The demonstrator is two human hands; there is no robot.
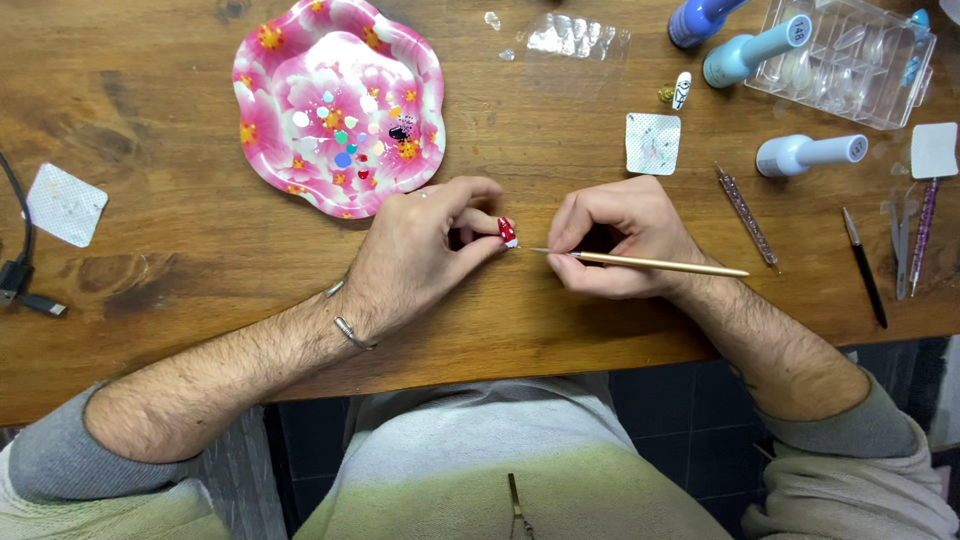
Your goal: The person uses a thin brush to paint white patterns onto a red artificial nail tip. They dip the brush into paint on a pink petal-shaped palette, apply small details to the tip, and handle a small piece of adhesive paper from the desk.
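My left hand (425, 250) rests on the wooden table (200, 230) and pinches a small red artificial nail (508, 232) with white dots between thumb and fingertips. My right hand (615, 240) grips a thin gold-handled brush (650, 263), its fine tip pointing left and nearly touching the red nail. The two hands sit close together near the table's front edge.
A pink flowered plate (340, 100) with dabs of paint lies behind my left hand. Several light blue polish bottles (810, 152), a clear box of nail tips (850, 60), dotting tools (745, 215), a black brush (865, 270) and white pads (652, 142) lie at right. A cable (20, 270) is at left.
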